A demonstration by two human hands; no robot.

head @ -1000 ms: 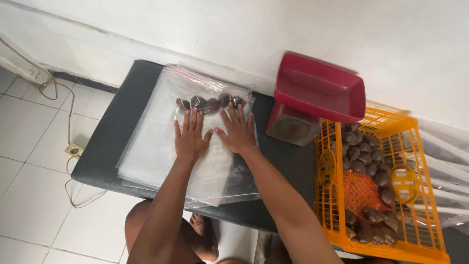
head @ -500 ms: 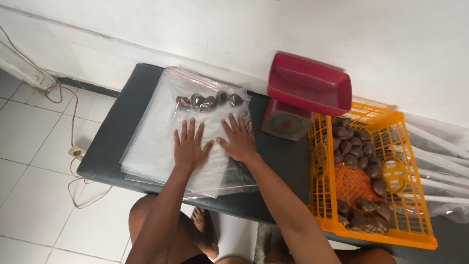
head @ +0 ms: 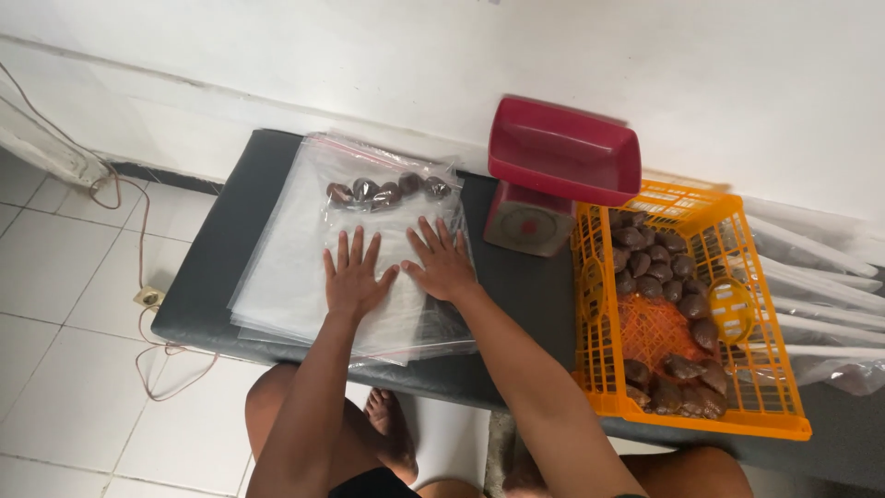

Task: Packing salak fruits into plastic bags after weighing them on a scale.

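L hand (head: 355, 277) & R hand (head: 442, 263): I see both spread flat, palms pressing clear bag (head: 369, 249) on dark table (head: 203, 277) | bag's long axis runs toward wall, brown fruits (head: 387, 191) at far end | progress: filled & flattened, near edge apparently unsealed; more fruit in orange crate (head: 784, 387) beside red scale (head: 553, 175)

Your left hand (head: 355, 277) and right hand (head: 444, 265) are bare, forearms unsleeved; you wear dark shorts (head: 369, 483), feet bare.

We note bags (head: 304, 249) on the table (head: 198, 277); right of them the scale (head: 553, 175), then the basket (head: 691, 424).
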